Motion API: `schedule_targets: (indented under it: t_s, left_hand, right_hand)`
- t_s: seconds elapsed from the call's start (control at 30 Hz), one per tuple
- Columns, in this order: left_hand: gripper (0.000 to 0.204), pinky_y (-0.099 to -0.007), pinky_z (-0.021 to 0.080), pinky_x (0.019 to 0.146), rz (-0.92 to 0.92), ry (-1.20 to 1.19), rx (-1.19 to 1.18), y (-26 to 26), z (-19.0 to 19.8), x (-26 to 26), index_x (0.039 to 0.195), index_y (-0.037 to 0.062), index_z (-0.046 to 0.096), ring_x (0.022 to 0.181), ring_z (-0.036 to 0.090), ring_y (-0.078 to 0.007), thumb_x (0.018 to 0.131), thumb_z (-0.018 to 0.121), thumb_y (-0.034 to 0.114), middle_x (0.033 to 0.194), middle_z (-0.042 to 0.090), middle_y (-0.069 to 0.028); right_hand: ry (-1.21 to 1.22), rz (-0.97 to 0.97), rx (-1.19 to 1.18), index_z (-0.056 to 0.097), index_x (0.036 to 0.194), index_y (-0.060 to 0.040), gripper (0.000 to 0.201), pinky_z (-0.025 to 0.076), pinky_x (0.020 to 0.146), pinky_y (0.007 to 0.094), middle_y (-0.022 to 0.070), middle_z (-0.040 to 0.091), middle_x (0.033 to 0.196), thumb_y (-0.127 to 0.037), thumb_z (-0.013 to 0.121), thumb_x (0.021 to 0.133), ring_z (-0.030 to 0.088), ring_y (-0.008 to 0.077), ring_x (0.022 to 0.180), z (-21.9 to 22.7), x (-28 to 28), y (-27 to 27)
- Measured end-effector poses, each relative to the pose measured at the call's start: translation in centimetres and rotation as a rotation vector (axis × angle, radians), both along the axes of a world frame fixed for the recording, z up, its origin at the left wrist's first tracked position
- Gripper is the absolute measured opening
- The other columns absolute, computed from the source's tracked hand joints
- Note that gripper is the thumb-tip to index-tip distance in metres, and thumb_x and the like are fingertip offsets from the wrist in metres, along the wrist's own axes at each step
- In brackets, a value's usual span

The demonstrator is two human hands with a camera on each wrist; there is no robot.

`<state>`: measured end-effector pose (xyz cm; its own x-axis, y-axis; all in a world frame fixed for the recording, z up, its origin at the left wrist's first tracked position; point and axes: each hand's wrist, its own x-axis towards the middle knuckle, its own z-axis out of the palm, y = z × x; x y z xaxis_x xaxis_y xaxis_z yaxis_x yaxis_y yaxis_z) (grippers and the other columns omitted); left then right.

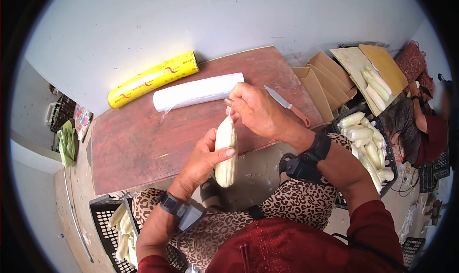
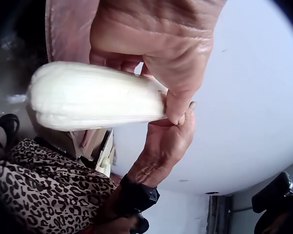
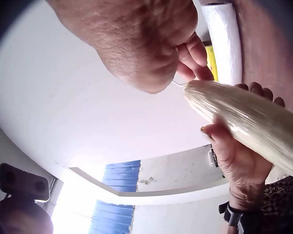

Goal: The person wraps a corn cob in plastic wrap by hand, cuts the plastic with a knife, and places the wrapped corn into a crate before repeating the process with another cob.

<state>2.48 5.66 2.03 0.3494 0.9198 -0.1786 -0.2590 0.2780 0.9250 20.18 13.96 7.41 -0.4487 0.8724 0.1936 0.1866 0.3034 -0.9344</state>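
Note:
In the head view, an ear of corn [image 1: 226,160] in pale husk hangs near upright over the table's front edge. Shiny clear film covers it in the right wrist view and tapers to a thin white twist at the tip. My left hand [image 1: 203,158] grips the ear, thumb across its front and fingers behind. Just above, my right hand [image 1: 258,108] is curled and pinches the twisted film end. The left wrist view shows the ear's blunt end [image 2: 41,97] sticking out past the left hand. Behind the hands lies a white roll of film [image 1: 198,92].
A reddish wooden table [image 1: 124,148] bears a yellow printed roll [image 1: 153,79] and a knife [image 1: 287,105]. Crates of corn stand at the right [image 1: 389,168] and lower left [image 1: 103,220]. Cardboard boxes [image 1: 330,77] stand beyond the table's right edge, with another person [image 1: 430,139] farther right.

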Motion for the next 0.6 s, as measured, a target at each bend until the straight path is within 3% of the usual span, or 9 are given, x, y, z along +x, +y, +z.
schedule_targets:
  t_s: [0.03,0.13,0.23,0.33,0.37,0.43,0.53,0.6]
  left_hand:
    - [0.067,-0.0315,0.048,0.090,-0.002,0.030,0.006,0.0,-0.1,0.0,0.137,0.0069,0.043,0.101,0.057,-0.0136,0.082,0.076,0.025,0.114,0.059,-0.0054]
    - [0.039,-0.0270,0.047,0.077,0.089,0.163,0.068,-0.2,0.7,0.4,0.103,0.0088,0.049,0.089,0.053,-0.0084,0.081,0.079,0.019,0.098,0.055,0.0014]
    - [0.044,-0.0315,0.049,0.073,0.143,0.401,0.243,-0.6,0.4,0.3,0.104,0.0060,0.047,0.084,0.058,-0.0160,0.081,0.078,0.026,0.095,0.058,-0.0052]
    - [0.049,-0.0384,0.049,0.070,0.061,0.821,0.397,-1.3,0.5,0.4,0.106,0.0031,0.044,0.082,0.061,-0.0297,0.082,0.076,0.032,0.091,0.059,-0.0167]
    - [0.051,-0.0436,0.048,0.071,0.101,0.829,0.462,-1.6,-0.1,0.5,0.106,0.0014,0.043,0.085,0.061,-0.0399,0.083,0.074,0.035,0.091,0.058,-0.0252]
    - [0.051,-0.0439,0.048,0.072,0.114,0.918,0.463,-1.5,-0.5,0.4,0.106,0.0016,0.044,0.086,0.061,-0.0399,0.082,0.074,0.035,0.093,0.059,-0.0252]
    - [0.051,-0.0433,0.048,0.073,0.135,0.940,0.479,-1.6,-0.4,0.3,0.110,0.0012,0.045,0.085,0.061,-0.0385,0.081,0.075,0.031,0.095,0.059,-0.0245]
    - [0.053,-0.0420,0.048,0.073,0.146,0.862,0.506,-1.7,-0.1,0.3,0.114,0.0009,0.045,0.084,0.061,-0.0351,0.081,0.076,0.028,0.095,0.059,-0.0215]
  right_hand:
    - [-0.016,-0.002,0.006,0.052,0.087,0.0037,0.022,0.053,0.061,0.0330,0.0133,0.065,0.073,-0.015,0.051,0.097,0.066,0.0195,0.067,0.1,0.0,0.0]
    - [0.011,-0.037,-0.011,0.052,0.087,0.0036,0.022,0.053,0.060,0.0335,0.0125,0.064,0.071,-0.016,0.052,0.097,0.066,0.0189,0.066,-0.4,-0.2,0.3]
    - [-0.081,-0.050,0.076,0.050,0.088,0.0027,0.021,0.052,0.059,0.0380,0.0168,0.064,0.071,-0.016,0.055,0.095,0.067,0.0276,0.067,0.2,0.3,0.1]
    - [-0.208,-0.099,0.340,0.053,0.085,0.0006,0.016,0.051,0.056,0.0320,0.0106,0.063,0.066,-0.012,0.056,0.094,0.064,0.0183,0.059,-0.3,-0.1,-0.4]
    - [-0.225,-0.103,0.361,0.053,0.086,0.0005,0.016,0.051,0.056,0.0322,0.0108,0.063,0.065,-0.013,0.056,0.094,0.064,0.0186,0.059,-0.3,-0.2,-0.4]
    - [-0.259,-0.114,0.401,0.052,0.086,0.0002,0.016,0.050,0.055,0.0326,0.0112,0.062,0.064,-0.013,0.057,0.094,0.063,0.0191,0.058,-0.3,-0.3,-0.5]
    - [-0.183,-0.113,0.258,0.048,0.086,0.0025,0.022,0.050,0.058,0.0451,0.0240,0.062,0.072,-0.015,0.060,0.091,0.063,0.0435,0.073,-0.3,-0.6,-0.2]
    - [-0.170,-0.103,0.217,0.049,0.086,0.0026,0.021,0.051,0.058,0.0426,0.0217,0.063,0.071,-0.016,0.058,0.092,0.065,0.0389,0.069,-0.3,-0.7,0.2]
